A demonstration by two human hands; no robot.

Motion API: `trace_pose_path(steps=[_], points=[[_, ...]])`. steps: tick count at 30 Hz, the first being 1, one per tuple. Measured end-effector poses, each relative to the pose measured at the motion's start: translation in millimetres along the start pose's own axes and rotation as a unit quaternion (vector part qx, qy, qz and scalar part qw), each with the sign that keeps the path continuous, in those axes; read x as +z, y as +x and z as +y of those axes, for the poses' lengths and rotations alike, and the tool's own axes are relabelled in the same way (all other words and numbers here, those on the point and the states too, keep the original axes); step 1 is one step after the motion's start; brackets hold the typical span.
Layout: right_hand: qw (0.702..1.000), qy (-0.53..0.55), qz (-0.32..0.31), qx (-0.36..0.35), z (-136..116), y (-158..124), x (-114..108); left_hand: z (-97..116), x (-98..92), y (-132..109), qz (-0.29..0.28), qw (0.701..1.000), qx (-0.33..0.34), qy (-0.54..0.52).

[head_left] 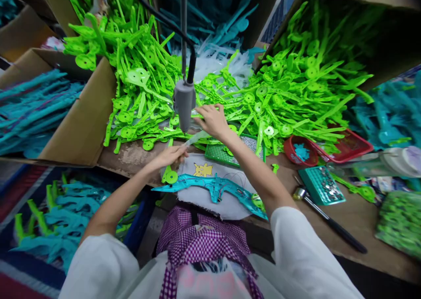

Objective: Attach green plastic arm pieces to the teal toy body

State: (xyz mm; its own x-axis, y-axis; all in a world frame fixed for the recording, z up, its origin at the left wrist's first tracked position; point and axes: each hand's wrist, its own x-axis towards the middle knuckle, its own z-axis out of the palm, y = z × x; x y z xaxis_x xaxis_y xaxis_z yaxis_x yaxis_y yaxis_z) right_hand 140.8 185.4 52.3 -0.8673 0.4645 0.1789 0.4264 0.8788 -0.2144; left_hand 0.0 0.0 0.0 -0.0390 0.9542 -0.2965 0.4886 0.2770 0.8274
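Note:
My left hand (173,155) is closed on one end of a narrow translucent plastic strip (197,137). The strip slants up to the right, below my right wrist. My right hand (213,120) is beside a grey electric screwdriver (184,104) that hangs upright, its fingers apart and their tips at the tool's side. Whether they touch it cannot be made out. In front of my body lies a long turquoise plastic piece (213,186) with thin wires, across a white cloth (217,207) with a yellow cartoon figure. A round-ended green part (171,176) rests near its left end.
Heaps of bright green parts (144,84) cover the back of the bench. A green perforated tray (223,153) stands behind the cloth. To the right are a red basket (299,151), a teal box of metal bits (320,185) and a hammer (332,220). Cardboard boxes (79,119) flank the left.

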Motion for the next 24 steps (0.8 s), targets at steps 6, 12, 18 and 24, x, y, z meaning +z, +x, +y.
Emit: trace_pose_path(steps=[6, 12, 18, 24], points=[[0.992, 0.050, -0.028, -0.111, -44, -101, -11, 14, 29.5, -68, 0.035, 0.986, 0.000, -0.163], [0.965, 0.217, 0.143, 0.027, -35, -203, -17, 36, 88.4, -83, 0.232, 0.949, 0.094, -0.193], [0.744, 0.302, 0.445, 0.396, 26, -288, -24, 112, 113.2, 10, 0.238, 0.916, 0.287, -0.147], [0.656, 0.370, 0.436, 0.493, 47, -357, -3, 179, 153.3, 64, 0.034, 0.926, 0.371, -0.065]])
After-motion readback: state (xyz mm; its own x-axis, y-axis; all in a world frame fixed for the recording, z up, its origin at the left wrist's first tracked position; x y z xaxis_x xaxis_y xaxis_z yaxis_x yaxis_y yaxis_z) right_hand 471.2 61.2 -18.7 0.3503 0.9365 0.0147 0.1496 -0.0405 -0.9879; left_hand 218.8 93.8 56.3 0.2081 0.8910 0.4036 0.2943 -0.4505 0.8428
